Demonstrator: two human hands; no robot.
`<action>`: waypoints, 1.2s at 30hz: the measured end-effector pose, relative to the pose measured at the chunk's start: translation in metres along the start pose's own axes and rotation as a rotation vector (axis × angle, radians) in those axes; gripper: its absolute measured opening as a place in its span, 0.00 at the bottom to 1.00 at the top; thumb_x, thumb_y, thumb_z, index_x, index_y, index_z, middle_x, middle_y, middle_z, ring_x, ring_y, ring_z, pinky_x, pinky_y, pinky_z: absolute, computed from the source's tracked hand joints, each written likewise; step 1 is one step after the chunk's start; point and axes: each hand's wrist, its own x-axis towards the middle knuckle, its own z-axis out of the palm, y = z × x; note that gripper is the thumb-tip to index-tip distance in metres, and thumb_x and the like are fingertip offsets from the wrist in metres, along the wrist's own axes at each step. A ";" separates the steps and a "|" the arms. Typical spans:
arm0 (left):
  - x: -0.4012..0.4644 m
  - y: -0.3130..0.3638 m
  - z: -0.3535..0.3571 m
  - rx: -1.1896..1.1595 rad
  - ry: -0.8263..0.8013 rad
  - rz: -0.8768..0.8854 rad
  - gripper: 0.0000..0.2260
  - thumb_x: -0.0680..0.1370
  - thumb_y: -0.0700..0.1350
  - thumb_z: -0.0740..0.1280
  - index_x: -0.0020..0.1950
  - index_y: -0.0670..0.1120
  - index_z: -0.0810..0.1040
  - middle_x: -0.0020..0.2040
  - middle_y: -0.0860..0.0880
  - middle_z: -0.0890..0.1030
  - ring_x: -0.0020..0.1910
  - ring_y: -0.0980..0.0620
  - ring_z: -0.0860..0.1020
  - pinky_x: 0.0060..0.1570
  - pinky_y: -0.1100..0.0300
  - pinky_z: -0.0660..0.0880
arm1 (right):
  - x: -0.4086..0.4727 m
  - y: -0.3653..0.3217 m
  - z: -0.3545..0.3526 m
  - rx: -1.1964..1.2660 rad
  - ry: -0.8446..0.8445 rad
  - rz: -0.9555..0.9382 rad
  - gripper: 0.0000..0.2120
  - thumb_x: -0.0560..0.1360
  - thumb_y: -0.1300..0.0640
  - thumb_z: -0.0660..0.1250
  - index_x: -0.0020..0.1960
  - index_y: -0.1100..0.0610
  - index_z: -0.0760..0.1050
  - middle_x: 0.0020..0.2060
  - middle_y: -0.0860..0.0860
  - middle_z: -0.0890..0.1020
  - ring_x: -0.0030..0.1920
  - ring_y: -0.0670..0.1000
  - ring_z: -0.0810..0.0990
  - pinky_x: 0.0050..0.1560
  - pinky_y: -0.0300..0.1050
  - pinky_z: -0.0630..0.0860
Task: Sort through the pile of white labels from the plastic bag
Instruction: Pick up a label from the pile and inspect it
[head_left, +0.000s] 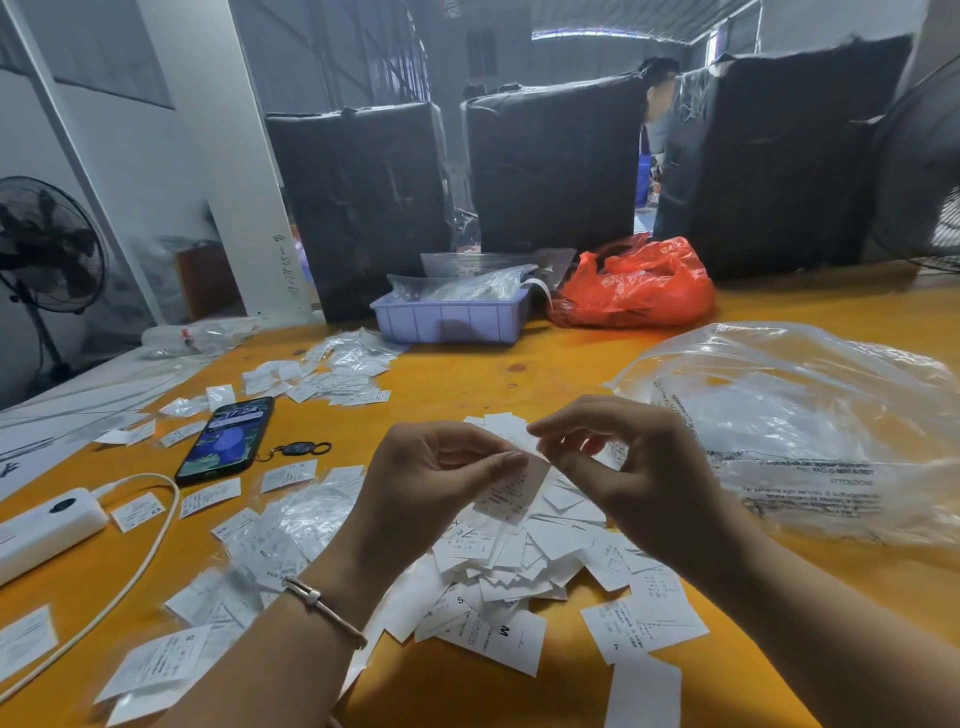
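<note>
Head view, surface. Orange-yellow table (467, 374), filling the lower half of the frame. Pile of white labels (524, 566), lower centre, heaped loosely, some printed with S, M and L. Loose labels (210, 496) scattered across the left half, several in small clear sleeves. Large clear plastic bag (810, 431), right of centre, crumpled, lying just beside the pile, printed with warning text.

Left hand (431, 483), centre frame, raised over the pile, thumb and forefinger pinching a single label (511, 493), which hung tilted. Bracelet (324, 608) on the left wrist. Right hand (618, 467), just right of it, fingers curled, fingertips meeting at the top edge of the same label.

Phone (226, 441), left of centre, screen lit, flat on the table. Key fob (301, 448) just beside it. White power strip (44, 530), far left edge, with white cable (150, 551) looping towards the bottom edge. Lilac plastic tray (449, 319), upper centre, holding clear bags. Orange plastic bag (636, 283), right of the tray, touching it or nearly so.

Head view, room. Three black-wrapped bales (550, 166) upright behind the table. White pillar (228, 156), upper left. Standing fan (49, 244), far left. Second fan (924, 176), partly shown, far right edge.
</note>
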 end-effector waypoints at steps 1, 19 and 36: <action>0.000 0.000 0.000 -0.001 0.007 0.005 0.11 0.66 0.48 0.74 0.44 0.43 0.86 0.40 0.49 0.87 0.42 0.53 0.85 0.41 0.64 0.79 | 0.000 0.000 -0.001 0.013 -0.006 0.006 0.07 0.71 0.65 0.72 0.46 0.55 0.84 0.38 0.44 0.83 0.40 0.44 0.80 0.41 0.40 0.75; 0.009 -0.014 -0.021 0.171 0.092 -0.316 0.05 0.77 0.39 0.69 0.42 0.42 0.80 0.33 0.50 0.79 0.30 0.57 0.74 0.29 0.67 0.70 | 0.010 0.051 -0.032 -0.698 0.217 0.381 0.09 0.66 0.68 0.62 0.29 0.60 0.73 0.26 0.55 0.76 0.30 0.58 0.74 0.33 0.44 0.65; 0.015 -0.023 -0.066 0.783 0.040 -0.704 0.09 0.72 0.48 0.72 0.34 0.46 0.85 0.20 0.54 0.68 0.22 0.53 0.64 0.27 0.64 0.60 | 0.010 0.073 -0.046 -1.039 -0.044 0.681 0.06 0.73 0.63 0.63 0.41 0.57 0.77 0.43 0.54 0.78 0.45 0.57 0.74 0.49 0.48 0.66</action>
